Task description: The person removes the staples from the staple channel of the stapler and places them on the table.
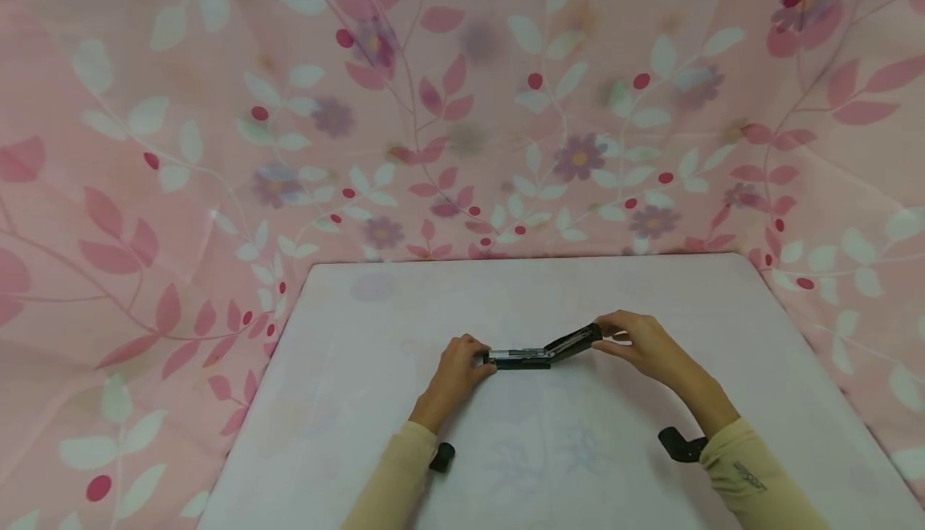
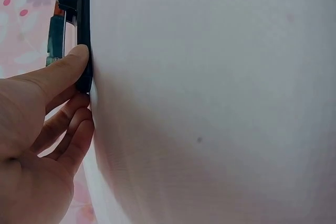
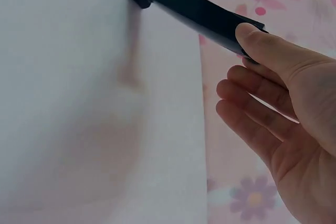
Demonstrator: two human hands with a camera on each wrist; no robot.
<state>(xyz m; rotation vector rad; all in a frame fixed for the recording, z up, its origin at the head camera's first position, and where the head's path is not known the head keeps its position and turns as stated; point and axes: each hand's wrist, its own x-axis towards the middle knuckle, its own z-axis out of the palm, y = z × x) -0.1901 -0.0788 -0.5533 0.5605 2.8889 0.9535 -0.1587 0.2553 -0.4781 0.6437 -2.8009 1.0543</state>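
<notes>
A black stapler (image 1: 519,360) is spread wide at its hinge on the white tabletop. Its left half lies low along the surface, with a silvery rail on top. The other half, the raised arm (image 3: 202,17), slants up to the right. My left hand (image 1: 454,373) pinches the far left end, thumb on the black base (image 2: 84,30) in the left wrist view; a teal and orange part (image 2: 56,35) shows beside that base. With thumb and index finger, my right hand (image 1: 646,345) holds the tip of the raised arm, the other fingers loosely bent below.
The white table (image 1: 405,297) reaches back to a pink floral cloth (image 1: 470,112) that hangs behind it and along both sides. Black wrist-worn devices (image 1: 679,444) show under both forearms.
</notes>
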